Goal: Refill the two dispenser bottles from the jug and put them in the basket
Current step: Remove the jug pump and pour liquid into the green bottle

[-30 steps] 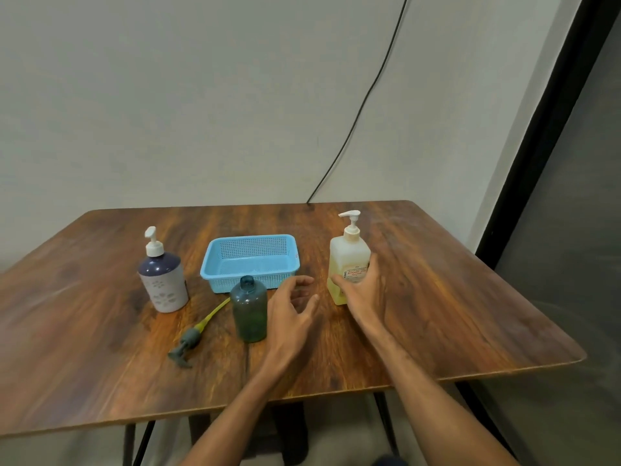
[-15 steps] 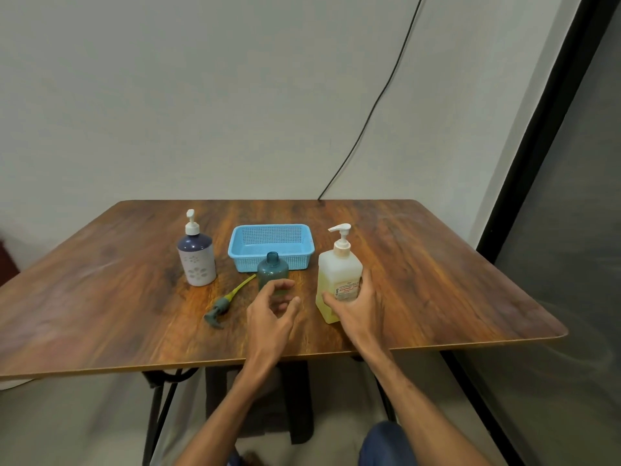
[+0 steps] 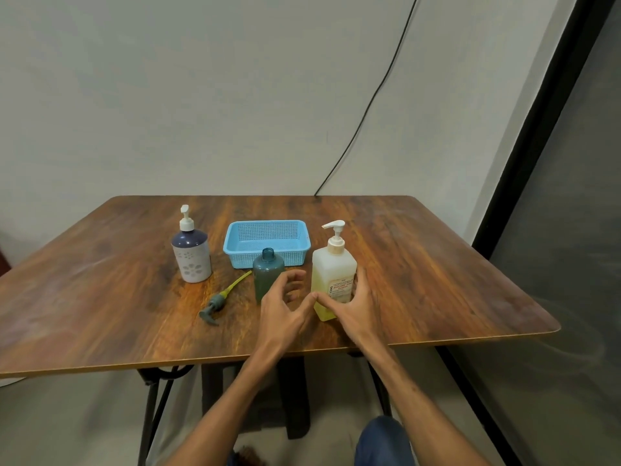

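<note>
While set on the table [image 3: 100, 297]: white-blue dispenser [image 3: 191, 255] toward left edge, loose pump [image 3: 218, 301], open green bottle [image 3: 267, 274] before basket [image 3: 267, 242]. Left hand [image 3: 285, 306] open, fingers curled, empty, beside bottle. Right hand [image 3: 356, 302] wrapped around jug [image 3: 333, 277], standing near front edge.

Three bottles: a purple pump dispenser [image 3: 191, 255], an uncapped green bottle [image 3: 267, 274], a yellow pump jug [image 3: 333, 272]. One blue basket [image 3: 268, 243], one loose pump head [image 3: 215, 302].
</note>
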### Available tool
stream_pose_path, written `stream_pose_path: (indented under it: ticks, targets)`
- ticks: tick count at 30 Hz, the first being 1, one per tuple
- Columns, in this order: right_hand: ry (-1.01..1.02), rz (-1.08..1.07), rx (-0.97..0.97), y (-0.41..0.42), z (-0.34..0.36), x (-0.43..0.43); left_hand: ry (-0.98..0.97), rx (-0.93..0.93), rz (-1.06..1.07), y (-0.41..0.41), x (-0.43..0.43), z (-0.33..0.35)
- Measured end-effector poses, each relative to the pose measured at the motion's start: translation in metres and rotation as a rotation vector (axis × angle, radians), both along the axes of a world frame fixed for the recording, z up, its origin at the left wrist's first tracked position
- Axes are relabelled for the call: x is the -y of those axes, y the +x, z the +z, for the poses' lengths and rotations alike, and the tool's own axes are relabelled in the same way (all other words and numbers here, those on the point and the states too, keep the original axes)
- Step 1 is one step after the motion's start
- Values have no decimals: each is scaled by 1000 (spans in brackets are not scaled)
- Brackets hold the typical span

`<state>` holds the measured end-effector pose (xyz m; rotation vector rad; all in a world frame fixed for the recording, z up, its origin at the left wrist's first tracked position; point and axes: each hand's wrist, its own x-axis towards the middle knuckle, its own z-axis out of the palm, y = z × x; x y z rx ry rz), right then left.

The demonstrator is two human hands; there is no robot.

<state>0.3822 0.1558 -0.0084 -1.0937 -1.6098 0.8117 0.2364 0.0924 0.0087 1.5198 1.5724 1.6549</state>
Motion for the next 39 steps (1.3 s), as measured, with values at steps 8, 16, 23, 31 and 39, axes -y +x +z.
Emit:
stream_pose_path:
  ticks: [8,16,23,31,39]
  targets:
    - [88,119,-168,18,54,-1,-53,-40,-166,15,-21,6]
    - [199,-68,31,-5,76,-30,-62,-17,-198,20,-42,-1]
    - [164,18,61,-4,79,-41,-43,7,-220,15,-47,-11]
    - [70,207,10,9,86,-47,-31,24,-202,17,-48,-15]
    - [18,196,-107,5,86,-51,-38,37,-227,15,-53,-18]
